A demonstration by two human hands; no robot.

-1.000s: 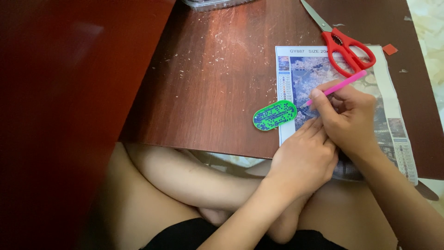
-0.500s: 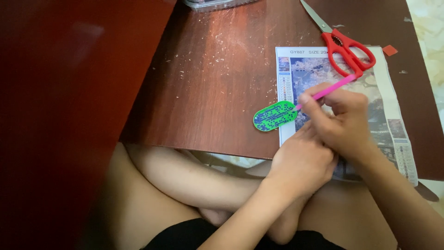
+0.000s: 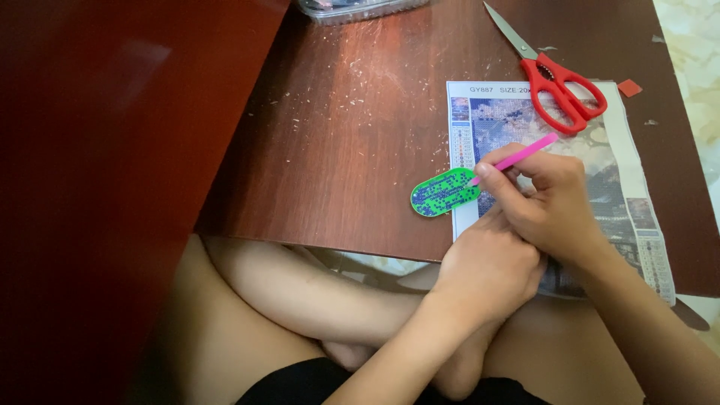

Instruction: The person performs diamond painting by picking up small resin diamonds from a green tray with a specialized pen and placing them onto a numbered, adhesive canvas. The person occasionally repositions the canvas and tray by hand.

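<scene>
Pen: pink pen [image 3: 525, 155] is pinched between thumb and fingers of the right hand [image 3: 551, 202], slanted, its tip down at the near end of the green tray [image 3: 445, 192].
Right-hand grip: closed tight around the pen, low on the shaft, likely for fine control.
Left hand [image 3: 487, 266]: lies just below the grip, fingers curled, pressing the edge of the printed sheet [image 3: 634, 187]; appears to steady it. Holds nothing I can see.
Tray: just left of the grip, filled with small blue beads, within short reach of the tip.
Scissors [image 3: 559, 82]: red-handled, above the grip, lying across the sheet's top edge.
Table [image 3: 345, 135]: brown, flecked with scraps.
</scene>
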